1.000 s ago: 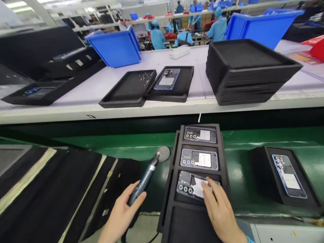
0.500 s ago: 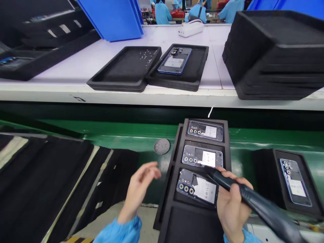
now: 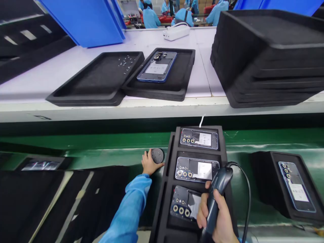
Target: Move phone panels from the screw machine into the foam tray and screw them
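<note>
My right hand (image 3: 217,219) is wrapped round a dark corded handheld tool (image 3: 215,199), its head over a black foam tray (image 3: 227,202) on the green conveyor belt (image 3: 113,148). The tray holds three open phone bodies: far (image 3: 199,138), middle (image 3: 194,169) and near (image 3: 184,205). The tool head sits just right of the middle phone. My left hand (image 3: 149,162), in a blue sleeve, reaches left of the tray and grips a round grey disc (image 3: 157,155) on the belt.
On the white shelf (image 3: 101,113) above stand a black tray with small screws (image 3: 98,79), a tray with a blue phone (image 3: 157,66), and a stack of black trays (image 3: 268,57). Another tray with a phone (image 3: 293,185) lies right on the belt. Blue bins and workers are behind.
My left hand handed the tool to my right, then reached out to the grey disc and closed on it. My right hand now holds the tool more upright over the tray.
</note>
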Available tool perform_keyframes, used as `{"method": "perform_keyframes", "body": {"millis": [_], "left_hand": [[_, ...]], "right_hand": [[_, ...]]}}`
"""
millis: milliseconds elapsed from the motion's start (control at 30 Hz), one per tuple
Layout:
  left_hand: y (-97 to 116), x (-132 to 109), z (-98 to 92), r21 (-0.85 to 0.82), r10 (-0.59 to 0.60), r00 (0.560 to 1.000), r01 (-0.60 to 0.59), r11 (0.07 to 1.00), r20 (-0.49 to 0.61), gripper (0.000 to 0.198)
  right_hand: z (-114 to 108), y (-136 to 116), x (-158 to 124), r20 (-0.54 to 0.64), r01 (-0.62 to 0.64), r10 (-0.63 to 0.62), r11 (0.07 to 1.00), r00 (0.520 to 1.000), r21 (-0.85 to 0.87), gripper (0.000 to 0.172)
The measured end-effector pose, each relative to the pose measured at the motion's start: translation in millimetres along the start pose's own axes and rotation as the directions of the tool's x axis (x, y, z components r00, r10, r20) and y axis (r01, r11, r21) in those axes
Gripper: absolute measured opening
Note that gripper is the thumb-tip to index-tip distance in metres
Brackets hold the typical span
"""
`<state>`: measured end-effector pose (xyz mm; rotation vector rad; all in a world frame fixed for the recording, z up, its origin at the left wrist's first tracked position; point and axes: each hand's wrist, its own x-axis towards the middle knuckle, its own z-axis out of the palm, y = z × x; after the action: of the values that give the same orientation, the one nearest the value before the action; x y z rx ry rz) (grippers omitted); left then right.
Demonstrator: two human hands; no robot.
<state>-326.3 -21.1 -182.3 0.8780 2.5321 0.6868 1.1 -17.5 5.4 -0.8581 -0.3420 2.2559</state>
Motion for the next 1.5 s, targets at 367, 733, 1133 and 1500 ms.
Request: {"method": "perform_keyframes", "body": {"millis": [367, 733, 1133, 1500], "left_hand": [[0.0, -8.6, 2.2, -0.235, -0.004, 0.984, -0.038, 0.971, -0.177, 0.101], [107.7, -105.6, -115.5, -0.267, 0.217, 0.901, -0.329, 0.906, -0.375, 0.095], [158.5, -158.3, -112.3, -0.165, 0.381, 0.910, -0.406, 0.899, -0.163, 0.086], [152.2, -176.1, -120.7, -0.104, 0.392, 0.910, -0.406, 0.908, -0.136, 0.087]], "right_hand": [[6.6, -4.8, 3.0, 0.140, -0.035, 0.020, 0.994, 0.990, 0.103, 0.035], [19.5, -16.8, 4.7, 0.004, 0.011, -0.012, 0.994, 1.000, 0.106, 0.065], [32.8, -29.1, -19.3, -0.107, 0.097, -0.090, 0.993, 0.990, 0.063, 0.061], [24.4, -33.9, -39.0, -0.034, 0.068, -0.065, 0.993, 0.997, 0.093, 0.038]]}}
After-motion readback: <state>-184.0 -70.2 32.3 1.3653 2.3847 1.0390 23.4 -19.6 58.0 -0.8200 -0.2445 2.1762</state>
